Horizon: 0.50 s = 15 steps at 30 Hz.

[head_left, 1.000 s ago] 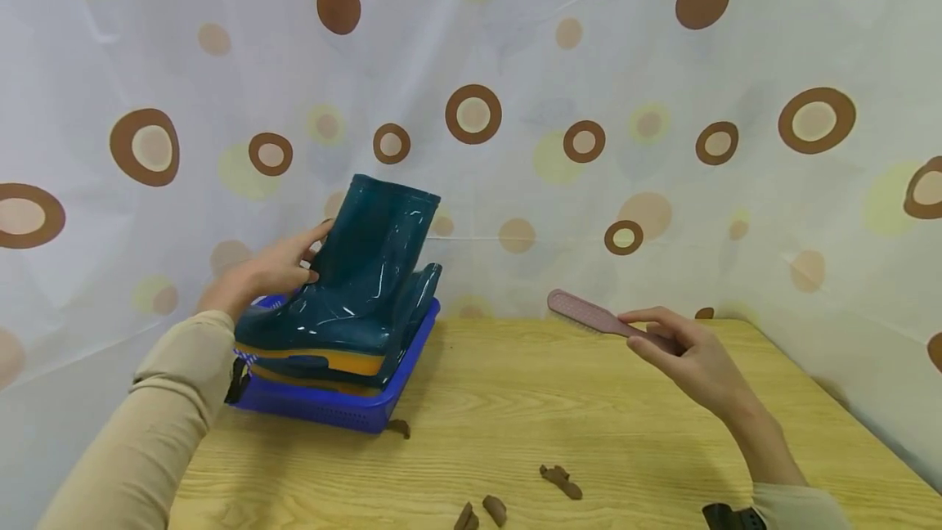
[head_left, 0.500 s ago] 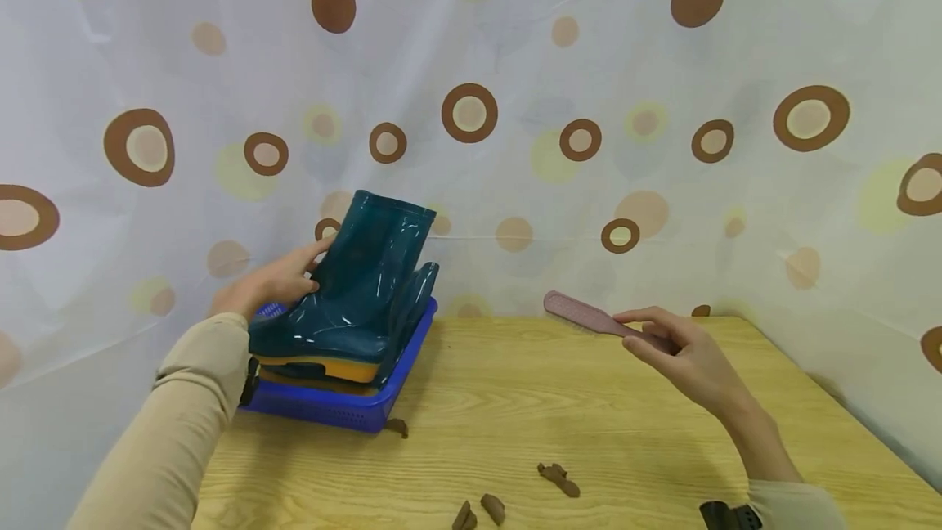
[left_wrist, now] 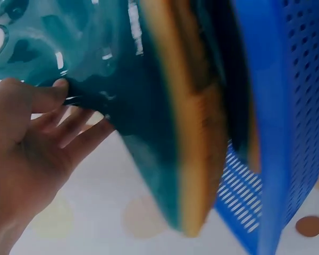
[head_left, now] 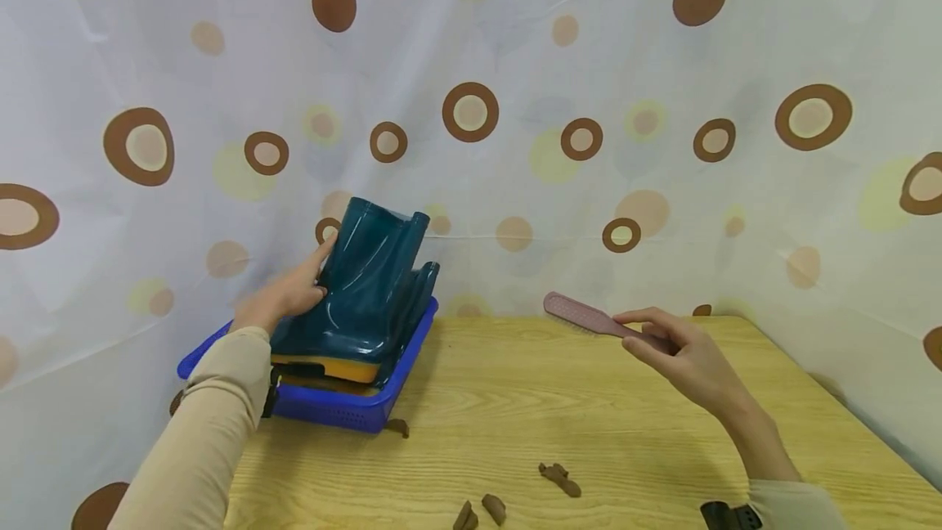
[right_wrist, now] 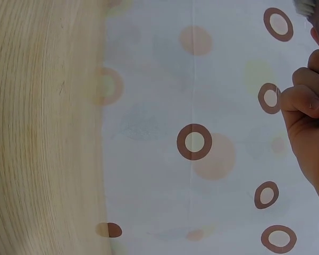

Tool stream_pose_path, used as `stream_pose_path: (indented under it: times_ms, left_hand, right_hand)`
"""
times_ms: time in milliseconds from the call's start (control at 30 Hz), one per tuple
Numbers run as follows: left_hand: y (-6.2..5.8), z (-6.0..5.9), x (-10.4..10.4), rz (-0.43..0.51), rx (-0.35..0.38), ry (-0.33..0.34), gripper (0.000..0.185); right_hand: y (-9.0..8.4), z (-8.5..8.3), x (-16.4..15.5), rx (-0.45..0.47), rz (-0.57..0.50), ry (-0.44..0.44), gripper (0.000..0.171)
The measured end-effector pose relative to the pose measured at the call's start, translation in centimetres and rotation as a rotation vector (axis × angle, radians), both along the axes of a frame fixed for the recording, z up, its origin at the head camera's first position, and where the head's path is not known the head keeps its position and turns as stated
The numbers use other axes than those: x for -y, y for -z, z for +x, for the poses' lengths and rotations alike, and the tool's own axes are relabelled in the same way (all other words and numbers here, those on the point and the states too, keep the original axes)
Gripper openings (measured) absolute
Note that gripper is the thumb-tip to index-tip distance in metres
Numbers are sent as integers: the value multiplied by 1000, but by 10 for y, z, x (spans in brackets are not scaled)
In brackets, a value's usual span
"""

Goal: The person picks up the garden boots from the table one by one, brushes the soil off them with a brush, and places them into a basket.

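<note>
A glossy dark green rubber boot with a yellow-orange sole lies on a second green boot in a blue plastic basket. My left hand grips the upper boot at the front of its ankle. In the left wrist view, the thumb of my left hand presses the near side while the fingers go behind the boot. The boot's shaft tilts and its top edge is folded in. On the right, my right hand holds a pinkish brush by its handle, above the table, bristles facing down.
Several brown clay-like lumps lie on the wood-grain table, one of them beside the basket's front corner. A white curtain with brown and yellow circles hangs behind the table and along its sides.
My left hand has moved right and slightly down with the upper boot, which has sunk toward the basket. The shaft's top has buckled inward. My right hand and the brush stay nearly still.
</note>
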<state>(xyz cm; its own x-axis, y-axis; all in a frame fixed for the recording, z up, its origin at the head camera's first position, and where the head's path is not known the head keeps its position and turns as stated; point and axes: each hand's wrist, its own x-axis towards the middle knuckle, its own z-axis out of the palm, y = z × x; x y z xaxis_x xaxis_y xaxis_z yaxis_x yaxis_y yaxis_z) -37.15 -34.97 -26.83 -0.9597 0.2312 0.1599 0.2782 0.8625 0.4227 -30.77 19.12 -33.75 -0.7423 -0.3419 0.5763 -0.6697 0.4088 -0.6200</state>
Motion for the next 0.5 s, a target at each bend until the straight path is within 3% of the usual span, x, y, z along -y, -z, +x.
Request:
stream_pose_path:
  times_ms: [200, 500]
  left_hand:
    - [24, -11, -12, -72, -1, -141, 76]
    - [52, -23, -29, -88, 28, -153, 61]
  right_hand:
    - [2, 1, -2, 16, 3, 8, 28]
    - [0, 1, -3, 29, 21, 51, 28]
